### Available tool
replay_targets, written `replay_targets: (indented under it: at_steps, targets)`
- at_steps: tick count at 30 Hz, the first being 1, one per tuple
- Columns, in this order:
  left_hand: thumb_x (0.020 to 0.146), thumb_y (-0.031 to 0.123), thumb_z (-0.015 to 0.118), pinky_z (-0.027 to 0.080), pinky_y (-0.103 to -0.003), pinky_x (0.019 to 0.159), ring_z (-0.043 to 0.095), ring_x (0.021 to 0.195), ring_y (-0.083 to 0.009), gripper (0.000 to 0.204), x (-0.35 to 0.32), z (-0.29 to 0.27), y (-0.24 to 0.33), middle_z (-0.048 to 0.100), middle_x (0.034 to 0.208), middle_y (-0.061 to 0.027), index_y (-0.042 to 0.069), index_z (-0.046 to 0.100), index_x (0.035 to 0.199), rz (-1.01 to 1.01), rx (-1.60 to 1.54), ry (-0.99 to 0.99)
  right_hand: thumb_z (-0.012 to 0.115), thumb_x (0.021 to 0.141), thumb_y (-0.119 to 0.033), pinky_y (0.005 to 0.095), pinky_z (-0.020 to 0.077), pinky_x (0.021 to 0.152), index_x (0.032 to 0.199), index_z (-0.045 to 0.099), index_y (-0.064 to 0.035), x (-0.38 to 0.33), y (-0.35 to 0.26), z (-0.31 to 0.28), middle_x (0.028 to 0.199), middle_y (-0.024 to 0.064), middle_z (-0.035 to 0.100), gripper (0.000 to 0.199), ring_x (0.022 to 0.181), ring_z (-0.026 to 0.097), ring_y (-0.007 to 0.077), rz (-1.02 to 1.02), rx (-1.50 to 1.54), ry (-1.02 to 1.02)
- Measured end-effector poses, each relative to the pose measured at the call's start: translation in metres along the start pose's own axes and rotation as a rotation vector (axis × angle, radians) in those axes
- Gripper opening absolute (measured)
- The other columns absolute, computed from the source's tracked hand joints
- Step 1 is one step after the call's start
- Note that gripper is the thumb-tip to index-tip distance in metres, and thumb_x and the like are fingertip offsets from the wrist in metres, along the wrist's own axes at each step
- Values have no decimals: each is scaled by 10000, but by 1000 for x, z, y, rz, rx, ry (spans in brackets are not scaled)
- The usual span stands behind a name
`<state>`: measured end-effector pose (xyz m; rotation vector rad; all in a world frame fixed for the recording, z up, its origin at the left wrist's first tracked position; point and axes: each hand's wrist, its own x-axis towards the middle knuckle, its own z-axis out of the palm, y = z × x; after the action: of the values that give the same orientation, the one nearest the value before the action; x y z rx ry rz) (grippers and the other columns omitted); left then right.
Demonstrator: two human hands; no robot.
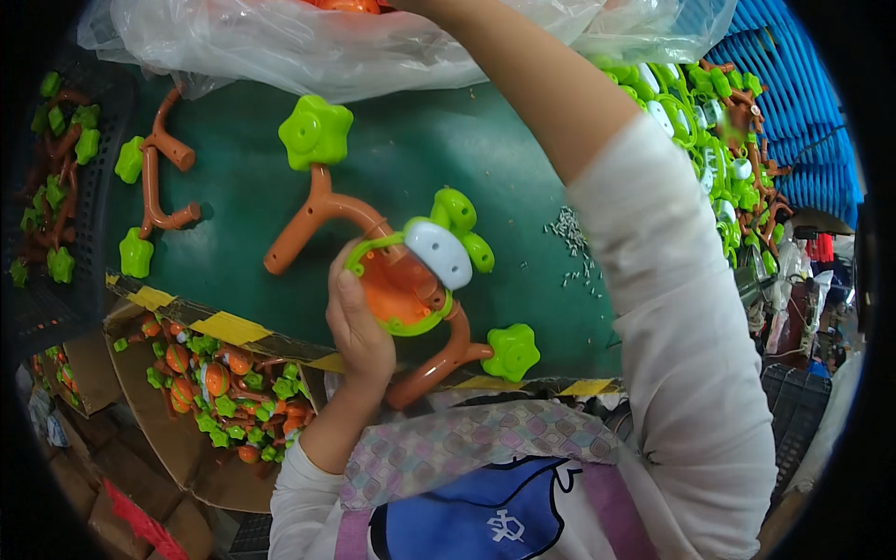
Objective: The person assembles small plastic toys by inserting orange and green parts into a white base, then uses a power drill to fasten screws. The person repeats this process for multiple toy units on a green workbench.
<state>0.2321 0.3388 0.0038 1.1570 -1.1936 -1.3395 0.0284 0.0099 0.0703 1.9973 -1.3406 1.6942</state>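
My left hand (353, 322) grips a toy assembly at its orange half-shell (387, 280), fingers wrapped at the left edge. A bright green ring edges the shell, which opens upward, and a white rounded piece (439, 254) with green lobes sits at its upper right. A brown branch-shaped tube (317, 213) runs through or behind the shell, with a green star-shaped piece (315, 133) at its upper end and another green star piece (512, 353) at the lower right. My right forearm (532, 84) stretches to the clear plastic bag (355, 56); the hand itself is beyond the top edge.
Another brown branch (151, 187) with green pieces lies left on the green table (224, 121). Small screws (567, 233) are scattered to the right. Green and white parts (709, 168) pile up at the right. A cardboard box (159, 411) of toy parts stands below the table's front edge.
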Motion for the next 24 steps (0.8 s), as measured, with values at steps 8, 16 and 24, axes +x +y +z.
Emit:
replay_targets:
  at_steps: [8, 16, 24]
  targets:
    - [1120, 391, 301, 454, -342, 1028, 586, 1164, -199, 526, 4, 10, -2, 611, 1252, -121, -30, 534, 1333, 27, -72, 9, 842, 796, -153, 397, 420, 1129, 1564, 297, -51, -148, -196, -221, 1491, 144, 437, 946, 1358, 462, 223, 846, 798, -547]
    - [1117, 421, 304, 469, -346, 1022, 602, 1169, -197, 530, -13, 19, -10, 611, 1271, -121, -4, 504, 1364, -21, -192, -38, 938, 588, -93, 440, 485, 1009, 1298, 485, -91, -214, -224, -255, 1288, 166, 552, 843, 1179, 542, 382, 298, 56, -523]
    - [1106, 507, 199, 481, -344, 1022, 592, 1173, -210, 634, -26, 22, -11, 585, 1295, -136, 13, 489, 1376, -37, -326, -127, 877, 603, -472, 446, 407, 905, 1351, 635, -164, -213, -252, -224, 1031, 75, 540, 845, 973, 507, 294, 144, -303, -488]
